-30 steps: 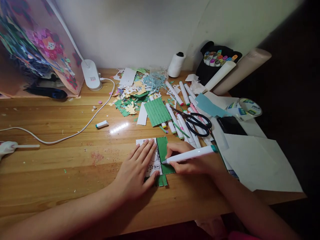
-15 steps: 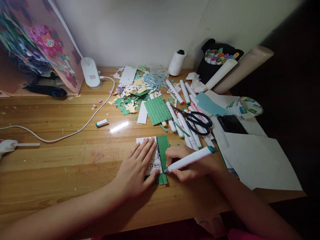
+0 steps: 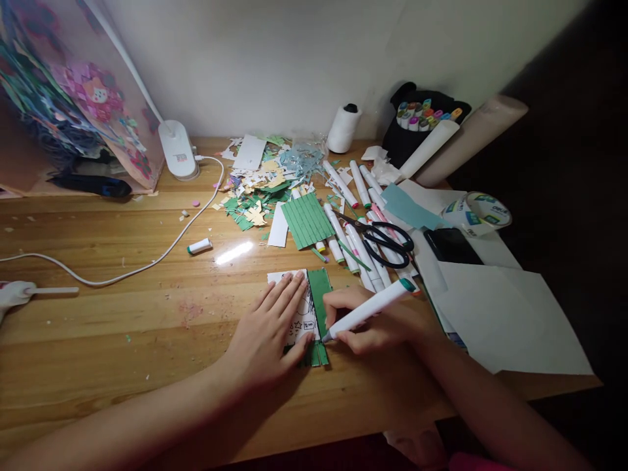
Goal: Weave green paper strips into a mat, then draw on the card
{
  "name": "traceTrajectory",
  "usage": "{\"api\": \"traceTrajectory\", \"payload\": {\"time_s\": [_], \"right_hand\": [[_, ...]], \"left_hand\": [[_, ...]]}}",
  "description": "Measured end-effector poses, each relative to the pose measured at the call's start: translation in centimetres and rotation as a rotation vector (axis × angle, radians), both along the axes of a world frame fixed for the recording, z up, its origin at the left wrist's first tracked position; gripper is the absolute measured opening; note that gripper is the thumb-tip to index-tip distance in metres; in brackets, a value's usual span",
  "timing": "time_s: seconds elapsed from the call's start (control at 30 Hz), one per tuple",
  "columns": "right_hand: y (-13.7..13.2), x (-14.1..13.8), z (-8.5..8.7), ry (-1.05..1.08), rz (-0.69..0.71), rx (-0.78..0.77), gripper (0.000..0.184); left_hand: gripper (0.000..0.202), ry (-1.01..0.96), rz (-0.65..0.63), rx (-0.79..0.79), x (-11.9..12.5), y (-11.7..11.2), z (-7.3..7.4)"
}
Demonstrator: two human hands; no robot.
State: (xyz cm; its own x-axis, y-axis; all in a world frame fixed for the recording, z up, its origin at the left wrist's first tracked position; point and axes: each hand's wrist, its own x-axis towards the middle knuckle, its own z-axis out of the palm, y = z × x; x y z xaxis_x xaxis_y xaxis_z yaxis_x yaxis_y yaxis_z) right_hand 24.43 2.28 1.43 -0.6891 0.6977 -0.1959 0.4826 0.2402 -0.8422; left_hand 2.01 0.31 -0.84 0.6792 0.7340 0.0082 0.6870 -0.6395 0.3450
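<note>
My left hand [image 3: 267,324] lies flat, fingers stretched, pressing a white paper [image 3: 308,322] with black line drawings onto the table. Under and beside that paper is a green piece of paper [image 3: 320,292], with cut strips at its near end. In my right hand [image 3: 375,320] is a white marker [image 3: 367,309] with a green end, gripped like a pen. Its tip touches the green paper close to the white paper's right edge. A white marker cap [image 3: 199,246] with a green end lies on the table, beyond my left hand.
Paper scraps [image 3: 260,190], a lined green square [image 3: 307,220], loose markers [image 3: 363,252] and black-handled scissors [image 3: 387,242] lie beyond my hands. At right are white sheets [image 3: 510,314], a phone [image 3: 451,245] and a tape roll [image 3: 478,212]. A white cable [image 3: 167,252] crosses the left side.
The marker in my right hand has tilted slightly, its green end shifting a little left and down. My left hand stays in place on the paper. The view has shifted slightly.
</note>
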Motion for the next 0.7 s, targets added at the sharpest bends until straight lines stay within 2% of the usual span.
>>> {"api": "traceTrajectory", "payload": {"time_s": [0.37, 0.43, 0.57, 0.63, 0.7], "right_hand": [[0.0, 0.1, 0.2, 0.041, -0.027, -0.028, 0.015], [0.0, 0.0, 0.3, 0.091, -0.135, 0.067, 0.012], [0.1, -0.4, 0.3, 0.193, -0.486, 0.363, 0.005], [0.2, -0.7, 0.1, 0.172, -0.568, 0.375, 0.004], [0.3, -0.9, -0.4, 0.143, -0.594, 0.330, 0.004]], "left_hand": [[0.069, 0.004, -0.026, -0.011, 0.4, 0.1, 0.1], [0.069, 0.003, -0.029, -0.010, 0.3, 0.1, 0.1], [0.069, -0.007, -0.033, -0.006, 0.3, 0.1, 0.1], [0.069, -0.011, -0.036, -0.005, 0.4, 0.2, 0.1], [0.069, -0.009, -0.038, -0.002, 0.4, 0.2, 0.0]]}}
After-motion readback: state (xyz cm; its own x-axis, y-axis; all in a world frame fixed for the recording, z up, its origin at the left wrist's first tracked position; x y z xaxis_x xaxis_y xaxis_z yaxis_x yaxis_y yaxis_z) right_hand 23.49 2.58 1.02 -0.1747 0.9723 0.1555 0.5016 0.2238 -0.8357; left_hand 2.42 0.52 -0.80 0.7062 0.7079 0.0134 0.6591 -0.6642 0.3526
